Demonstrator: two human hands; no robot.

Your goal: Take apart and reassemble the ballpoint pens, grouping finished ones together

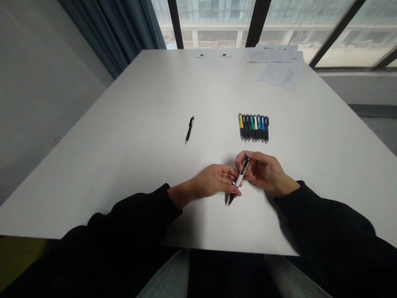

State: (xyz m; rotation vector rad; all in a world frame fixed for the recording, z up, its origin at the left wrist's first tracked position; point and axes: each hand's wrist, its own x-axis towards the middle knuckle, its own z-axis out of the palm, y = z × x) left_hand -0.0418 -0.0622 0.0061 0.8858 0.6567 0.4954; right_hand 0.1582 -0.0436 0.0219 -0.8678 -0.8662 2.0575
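Observation:
Between my hands, just above the near part of the table, is a white and black pen (240, 179), tilted with its tip toward me. My left hand (215, 181) pinches it near its lower, black end between thumb and fingers. Curled around its upper, clip end are the fingers of my right hand (266, 170); thumb and forefinger come close to the clip. Beyond the right hand lies a tight row of several pens (253, 128) in yellow, black, green, white and blue, side by side. A single black pen (189, 130) lies apart on the left.
The white table (124, 136) spreads out around the pens, its near edge close to my body. Printed papers (279, 74) lie at the far right corner. Two cable holes (226, 55) sit at the far edge, before the window. A blue curtain (120, 33) hangs at the back left.

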